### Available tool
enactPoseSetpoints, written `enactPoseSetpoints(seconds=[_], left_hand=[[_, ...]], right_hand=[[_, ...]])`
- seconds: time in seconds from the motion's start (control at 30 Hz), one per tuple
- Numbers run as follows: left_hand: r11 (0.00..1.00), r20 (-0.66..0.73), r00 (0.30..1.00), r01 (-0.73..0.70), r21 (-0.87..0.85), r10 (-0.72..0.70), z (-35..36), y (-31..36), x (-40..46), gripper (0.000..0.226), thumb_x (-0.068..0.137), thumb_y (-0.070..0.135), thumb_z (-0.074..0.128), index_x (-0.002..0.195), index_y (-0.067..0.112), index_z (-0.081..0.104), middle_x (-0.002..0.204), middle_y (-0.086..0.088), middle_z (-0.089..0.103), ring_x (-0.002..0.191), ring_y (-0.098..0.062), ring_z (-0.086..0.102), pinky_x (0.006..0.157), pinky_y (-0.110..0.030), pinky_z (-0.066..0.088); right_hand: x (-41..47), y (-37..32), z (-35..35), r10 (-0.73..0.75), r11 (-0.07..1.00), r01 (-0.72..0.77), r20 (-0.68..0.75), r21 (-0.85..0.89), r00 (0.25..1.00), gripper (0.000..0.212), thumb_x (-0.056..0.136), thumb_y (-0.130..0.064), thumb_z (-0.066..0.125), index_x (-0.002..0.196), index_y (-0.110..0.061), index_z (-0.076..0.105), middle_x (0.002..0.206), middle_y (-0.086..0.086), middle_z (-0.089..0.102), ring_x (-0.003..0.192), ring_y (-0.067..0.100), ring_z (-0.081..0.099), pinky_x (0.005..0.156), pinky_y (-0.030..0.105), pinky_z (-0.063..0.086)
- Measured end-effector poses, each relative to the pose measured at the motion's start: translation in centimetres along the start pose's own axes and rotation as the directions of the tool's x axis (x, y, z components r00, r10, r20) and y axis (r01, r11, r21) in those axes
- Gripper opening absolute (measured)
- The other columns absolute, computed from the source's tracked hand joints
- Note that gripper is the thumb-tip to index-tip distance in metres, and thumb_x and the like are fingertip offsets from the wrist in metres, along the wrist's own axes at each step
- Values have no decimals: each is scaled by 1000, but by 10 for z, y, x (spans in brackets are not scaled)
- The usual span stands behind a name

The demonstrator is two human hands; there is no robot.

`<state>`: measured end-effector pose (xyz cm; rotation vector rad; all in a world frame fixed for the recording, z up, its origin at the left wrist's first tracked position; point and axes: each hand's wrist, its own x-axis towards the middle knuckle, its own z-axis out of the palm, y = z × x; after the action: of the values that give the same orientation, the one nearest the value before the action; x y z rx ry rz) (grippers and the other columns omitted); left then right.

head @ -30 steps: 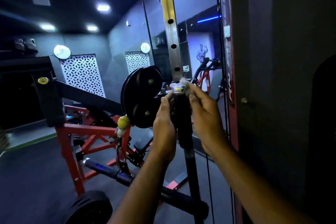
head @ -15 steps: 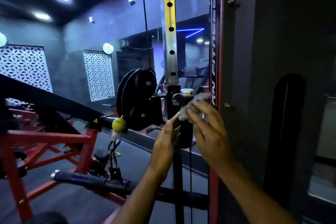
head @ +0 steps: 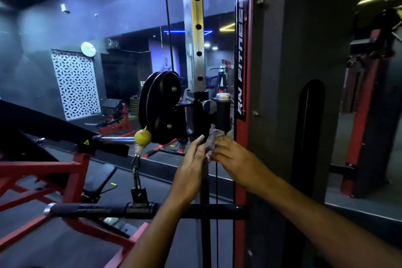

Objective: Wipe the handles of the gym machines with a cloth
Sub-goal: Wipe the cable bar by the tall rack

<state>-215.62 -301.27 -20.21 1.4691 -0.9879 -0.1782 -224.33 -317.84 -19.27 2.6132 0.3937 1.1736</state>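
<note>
An upright black handle (head: 223,113) with a silver cap stands on the cable machine's sliding carriage, beside the perforated steel post (head: 195,28). Just below it a small pale cloth (head: 213,139) is pinched in my right hand (head: 235,159). My left hand (head: 192,163) is right beside the cloth with fingers extended, touching its left edge. Both hands are under the handle, off its grip. A long black bar handle (head: 100,210) hangs horizontally from the cable clip below the yellow ball (head: 142,137).
Twin black pulley wheels (head: 161,106) sit left of the carriage. The red and grey machine column (head: 282,115) fills the right. A red-framed bench machine (head: 50,172) occupies the lower left. A mirror wall behind reflects other equipment.
Both hands have come down off the top of the upright handle to just below it, the cloth still with them. The camera view has shifted right and closer.
</note>
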Motion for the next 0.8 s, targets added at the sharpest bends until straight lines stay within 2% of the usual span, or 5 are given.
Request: enactPoseSetpoints(seconds=[0.1, 0.2, 0.4, 0.67, 0.8], left_hand=[[970, 116, 989, -110, 217, 86, -17, -7, -8, 35, 109, 35, 45, 141, 50, 45, 132, 21, 61, 118, 13, 55, 103, -21, 47], [862, 330, 944, -183, 473, 19, -33, -17, -16, 44, 100, 52, 48, 143, 48, 44, 131, 18, 62, 118, 4, 58, 102, -37, 53], [379, 464, 850, -354, 855, -251, -38, -31, -32, 69, 89, 65, 63, 147, 38, 37, 135, 8, 55, 122, -17, 54, 98, -42, 50], [263, 387, 914, -345, 901, -126, -25, -73, -37, 32, 93, 59, 59, 112, 34, 53, 103, 7, 64, 90, -14, 62, 83, -35, 53], [240, 399, 915, -376, 895, -55, -25, -80, -49, 30, 94, 65, 54, 100, 35, 50, 86, 11, 55, 73, -9, 53, 65, -27, 40]], right_hand=[[-16, -34, -6, 146, 968, -157, 72, 193, 987, 33, 96, -2, 58, 127, -11, 66, 134, 7, 61, 132, 21, 52, 113, 34, 40], [-44, -52, -16, 403, 855, -386, 24, 345, 915, 28, 99, -1, 55, 117, -17, 68, 123, -2, 63, 117, 13, 60, 100, 31, 49], [-80, -79, -35, 770, 577, -581, -146, 574, 621, 34, 95, 5, 57, 103, -25, 71, 108, -18, 67, 103, -4, 63, 90, 10, 47], [-108, -124, 20, 369, 887, -369, 55, 277, 928, 28, 91, -2, 62, 115, -11, 71, 142, 12, 50, 140, 25, 44, 118, 38, 35], [-126, -119, 36, 300, 949, -309, 108, 70, 948, 24, 91, -18, 55, 109, -15, 70, 137, 7, 54, 134, 23, 48, 120, 48, 31]])
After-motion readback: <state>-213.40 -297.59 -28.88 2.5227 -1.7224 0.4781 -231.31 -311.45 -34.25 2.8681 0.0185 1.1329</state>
